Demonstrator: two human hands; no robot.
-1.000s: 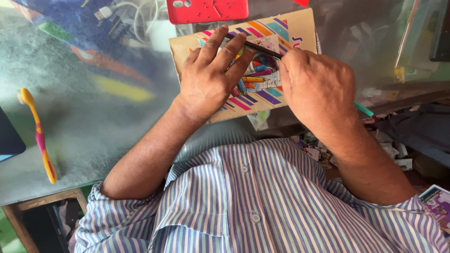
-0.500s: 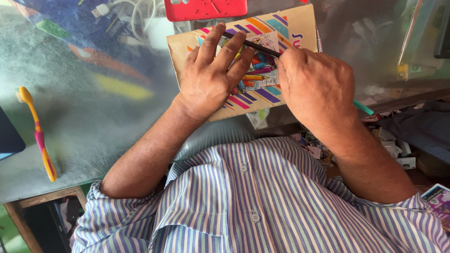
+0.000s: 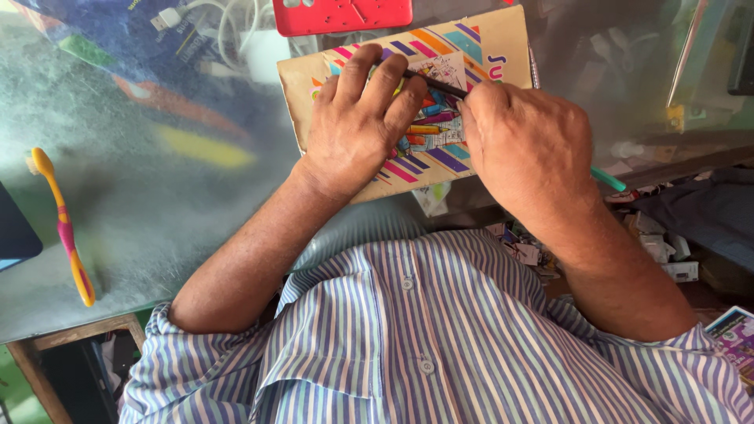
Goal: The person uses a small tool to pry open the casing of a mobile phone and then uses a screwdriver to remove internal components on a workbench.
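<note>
A tan cardboard box (image 3: 479, 47) with coloured stripes lies on a scratched glass tabletop (image 3: 157, 204). My left hand (image 3: 357, 129) presses flat on the box, fingers spread over a small printed picture of crayons (image 3: 428, 126). My right hand (image 3: 530, 145) grips a thin dark tool (image 3: 436, 84) with a green rear end (image 3: 609, 180); its tip lies under my left fingertips, on the box.
A red phone case (image 3: 345, 14) lies just beyond the box, beside a white cable (image 3: 228, 23). A yellow and pink toothbrush (image 3: 64, 228) lies at the left. Small cartons and paper scraps (image 3: 652, 243) fill the space below the table's right edge.
Both hands stay on the box. The tool tip has shifted slightly under my left fingers; the view has drifted a little.
</note>
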